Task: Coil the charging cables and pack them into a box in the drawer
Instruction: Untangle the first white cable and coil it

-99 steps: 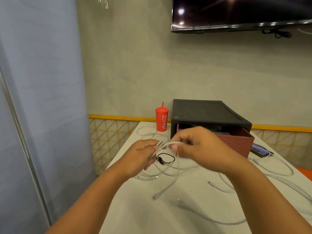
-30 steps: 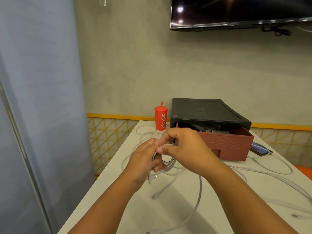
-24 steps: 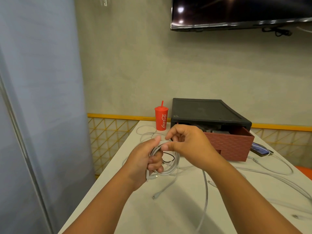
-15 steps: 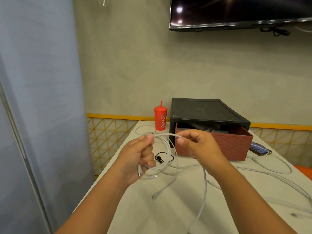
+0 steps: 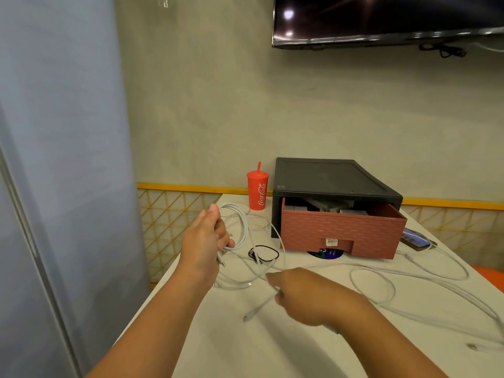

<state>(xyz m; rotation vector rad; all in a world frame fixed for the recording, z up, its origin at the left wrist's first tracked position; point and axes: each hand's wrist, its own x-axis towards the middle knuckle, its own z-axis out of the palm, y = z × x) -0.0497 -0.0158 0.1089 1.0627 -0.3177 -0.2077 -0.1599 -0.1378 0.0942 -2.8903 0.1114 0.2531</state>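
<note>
**Grip.** The left hand [image 5: 204,241] is raised over the left part of the table [image 5: 272,350]. Its fingers are curled round a white cable coil [image 5: 241,227] of several loops, with the thumb on top. One plug end [image 5: 222,262] hangs below the fist. A single strand leaves the coil, passes in front of the drawer's left corner and runs down to the right hand [image 5: 308,296]. That hand is low over the table, nearer the camera. It is blurred, so it cannot be told whether its fingers pinch the strand.

**Surroundings.**
- A small black cable loop [image 5: 263,253] lies on the table between the coil and the drawer.
- Loose white cables [image 5: 381,285] sprawl over the table beneath both hands and to the right, between the hands and the drawer.
- One free plug [image 5: 246,319] lies just left of the right hand.
- A red cup [image 5: 257,190] with a straw stands upright at the far edge, just left of the black housing [image 5: 335,175].
- A phone [image 5: 416,237] lies just right of the drawer.
- A dark screen [image 5: 381,17] hangs on the wall above.

**Containers.** The red-brown drawer [image 5: 341,233] is pulled partway out of the black housing. Grey and white boxes [image 5: 327,208] show above its front wall. What they contain cannot be seen.
</note>
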